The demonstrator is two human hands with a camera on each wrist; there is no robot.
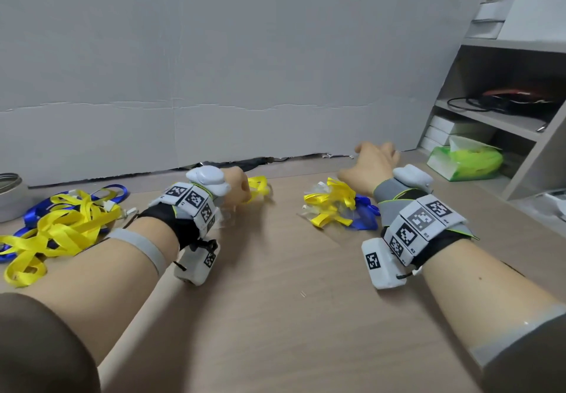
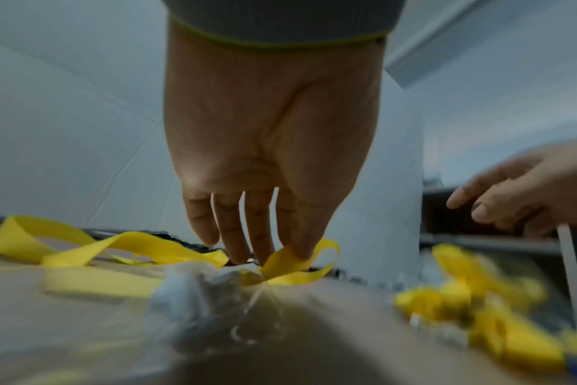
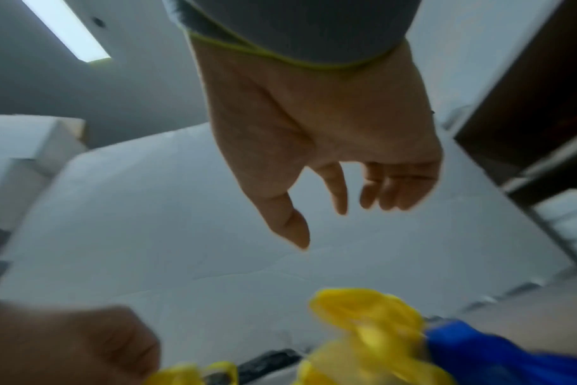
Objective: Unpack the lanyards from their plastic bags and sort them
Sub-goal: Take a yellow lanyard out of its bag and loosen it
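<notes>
My left hand point(image 1: 240, 186) pinches a yellow lanyard point(image 1: 258, 185) between thumb and fingers just above the wooden table point(image 1: 275, 300). In the left wrist view the yellow lanyard point(image 2: 290, 260) trails to the left, and a crumpled clear plastic bag point(image 2: 214, 294) hangs under my left hand point(image 2: 267, 256). My right hand point(image 1: 372, 160) hovers empty, fingers relaxed, beyond a small heap of bagged yellow and blue lanyards point(image 1: 333, 206). The right wrist view shows the right hand point(image 3: 333, 224) holding nothing above the heap point(image 3: 363, 312). Unpacked yellow and blue lanyards point(image 1: 61, 224) lie tangled at the far left.
A white cardboard wall point(image 1: 214, 71) closes the back of the table. A metal tin point(image 1: 9, 193) stands at the left edge. At the right, a grey shelf unit point(image 1: 539, 147) holds boxes and cables, with a green tissue pack point(image 1: 465, 160) at its foot.
</notes>
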